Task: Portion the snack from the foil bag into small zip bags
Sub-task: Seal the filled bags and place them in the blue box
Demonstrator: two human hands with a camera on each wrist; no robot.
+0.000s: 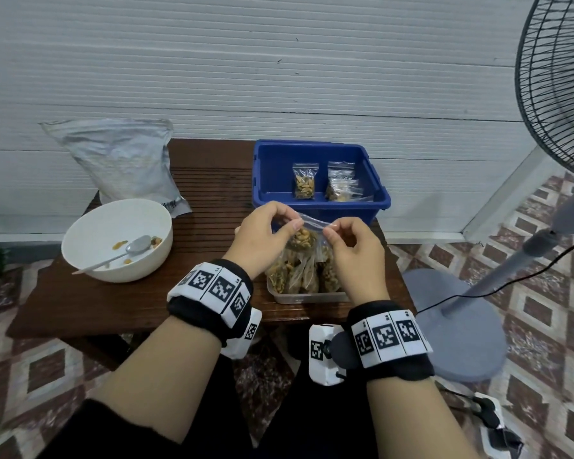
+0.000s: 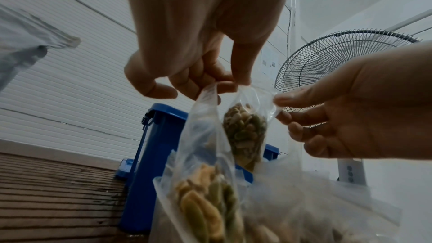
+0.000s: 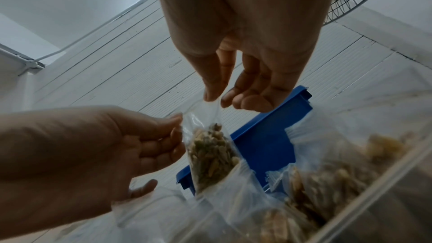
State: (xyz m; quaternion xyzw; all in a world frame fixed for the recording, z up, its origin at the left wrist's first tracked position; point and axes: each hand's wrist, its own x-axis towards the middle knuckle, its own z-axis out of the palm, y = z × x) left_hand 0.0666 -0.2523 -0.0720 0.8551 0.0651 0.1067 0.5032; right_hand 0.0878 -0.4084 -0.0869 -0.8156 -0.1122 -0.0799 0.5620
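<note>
The left hand (image 1: 267, 231) and the right hand (image 1: 352, 250) are raised side by side above the clear tub (image 1: 307, 297) at the table's (image 1: 90, 303) near edge. Each pinches one end of the top strip of a small zip bag (image 1: 304, 238) between thumb and forefinger; the remaining fingers are loosely curled and touch nothing. The bag hangs between them, part-filled with snack.

Only the head view gives the layout: the foil bag (image 1: 120, 160) stands at the far left against the wall, the white bowl (image 1: 116, 238) with a spoon (image 1: 113, 255) and a few crumbs sits in front of it, and the blue bin (image 1: 318, 177) beyond the hands holds two filled bags (image 1: 305, 180).

The wrist views supply detail hidden by knuckles from above — the left wrist view shows the left thumb tip and forefinger closed on the bag's corner, with the right fingertips (image 2: 284, 100) at the opposite corner. The right wrist view shows the held bag's bottom touching further filled bags packed upright in the tub. Whether the strip is sealed cannot be determined. A standing fan (image 1: 557, 81) is at the right.
</note>
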